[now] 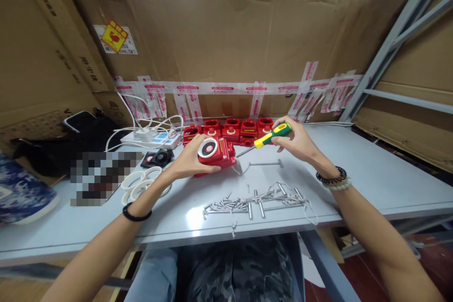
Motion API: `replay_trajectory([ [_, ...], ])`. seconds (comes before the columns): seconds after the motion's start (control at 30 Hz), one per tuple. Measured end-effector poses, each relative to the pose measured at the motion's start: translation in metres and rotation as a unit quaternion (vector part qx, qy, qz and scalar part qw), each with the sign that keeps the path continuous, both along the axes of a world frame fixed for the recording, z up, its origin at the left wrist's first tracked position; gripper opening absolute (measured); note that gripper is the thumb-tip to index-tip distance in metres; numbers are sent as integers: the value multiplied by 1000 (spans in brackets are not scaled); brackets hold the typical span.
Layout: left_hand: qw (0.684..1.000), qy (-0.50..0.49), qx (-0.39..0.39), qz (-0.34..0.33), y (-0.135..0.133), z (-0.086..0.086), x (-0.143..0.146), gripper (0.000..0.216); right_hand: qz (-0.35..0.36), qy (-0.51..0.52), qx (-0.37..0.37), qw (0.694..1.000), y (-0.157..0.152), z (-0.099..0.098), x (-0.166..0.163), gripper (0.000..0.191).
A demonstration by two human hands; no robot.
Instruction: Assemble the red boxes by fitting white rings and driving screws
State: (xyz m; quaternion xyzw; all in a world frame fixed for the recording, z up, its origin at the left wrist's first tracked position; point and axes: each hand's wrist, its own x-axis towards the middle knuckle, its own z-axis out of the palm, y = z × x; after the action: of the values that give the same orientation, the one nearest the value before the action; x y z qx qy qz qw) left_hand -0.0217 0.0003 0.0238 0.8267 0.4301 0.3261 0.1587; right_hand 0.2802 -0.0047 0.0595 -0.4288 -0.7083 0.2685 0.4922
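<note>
My left hand (pixel 189 159) is closed around a red box-shaped housing (pixel 224 152), tilted above the table. A white ring with a dark round centre (pixel 208 148) is set in its near face. In my right hand (pixel 295 139) is a screwdriver (pixel 272 135) with a green and yellow handle. Its shaft points left at the right side of the housing; I cannot tell whether the tip touches a screw. From the housing hangs a thin white cord, leading to a metal T-shaped rod (pixel 267 163) on the table.
Several red housings (pixel 231 131) stand in a row at the back. Loose screws (pixel 226 205) and corded metal rods (pixel 279 196) lie near the front edge. White rings (pixel 132 180), a black part (pixel 157 158) and a power strip (pixel 166 139) sit at left. Cardboard (pixel 230 33) walls the back.
</note>
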Motion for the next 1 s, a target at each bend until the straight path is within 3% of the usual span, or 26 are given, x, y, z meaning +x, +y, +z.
replay_trajectory([
  [0.17,1000,30,-4,6,4,-5,0,54,108,-83,-120,983,12,-3,24,24],
  [0.23,999,32,2,10,6,-6,0,54,95,-141,-137,976,15,-7,26,26],
  [0.3,999,36,2,5,6,-7,0,55,41,-178,-151,971,16,-13,23,41],
  [0.4,999,52,0,-4,7,-8,0,57,5,-129,-159,979,16,-18,17,37],
  [0.47,999,55,0,1,7,-9,0,56,50,-66,-168,982,15,-18,15,21],
  [0.53,999,50,-5,11,8,-10,-1,57,112,-35,-193,974,14,-17,17,21],
  [0.6,999,48,-19,15,10,-11,-2,60,134,-44,-206,968,14,-18,18,23],
  [0.77,996,70,-52,-25,10,-14,4,65,41,-135,-168,976,21,-31,17,42],
  [0.9,993,108,-38,-24,8,-14,7,67,29,-150,-191,970,22,-34,16,29],
  [1.0,988,152,-4,-8,5,-13,7,86,76,-127,-235,961,21,-30,21,28],
])
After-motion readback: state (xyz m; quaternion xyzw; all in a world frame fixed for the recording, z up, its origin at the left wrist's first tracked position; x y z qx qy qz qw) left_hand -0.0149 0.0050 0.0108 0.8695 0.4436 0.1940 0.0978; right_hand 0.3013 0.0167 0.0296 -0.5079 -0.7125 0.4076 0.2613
